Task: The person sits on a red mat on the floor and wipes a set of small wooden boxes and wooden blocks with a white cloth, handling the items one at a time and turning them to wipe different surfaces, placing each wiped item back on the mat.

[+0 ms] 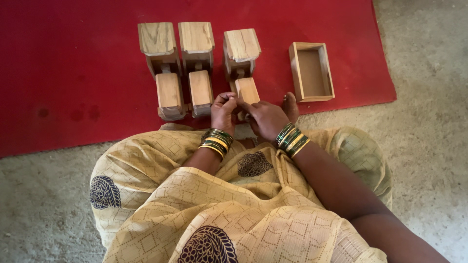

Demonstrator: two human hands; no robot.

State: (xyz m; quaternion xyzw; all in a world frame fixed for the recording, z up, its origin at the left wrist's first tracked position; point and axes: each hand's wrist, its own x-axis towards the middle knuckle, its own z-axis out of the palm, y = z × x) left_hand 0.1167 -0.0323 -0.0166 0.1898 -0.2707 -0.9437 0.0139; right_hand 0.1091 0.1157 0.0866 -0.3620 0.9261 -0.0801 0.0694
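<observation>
Three wooden toy trucks stand side by side on a red mat (73, 73): the left one (163, 68), the middle one (197, 65) and the right one (241, 61). My left hand (223, 112) and my right hand (265, 118) meet at the near end of the right truck, fingers curled together against its front block. Whether something small is pinched between the fingers is hidden. Both wrists carry green and gold bangles.
An open wooden box (311, 71) lies on the mat to the right of the trucks. My foot (291, 106) rests at the mat's near edge. Bare concrete floor (429, 122) surrounds the mat. My lap in yellow patterned cloth (219, 204) fills the foreground.
</observation>
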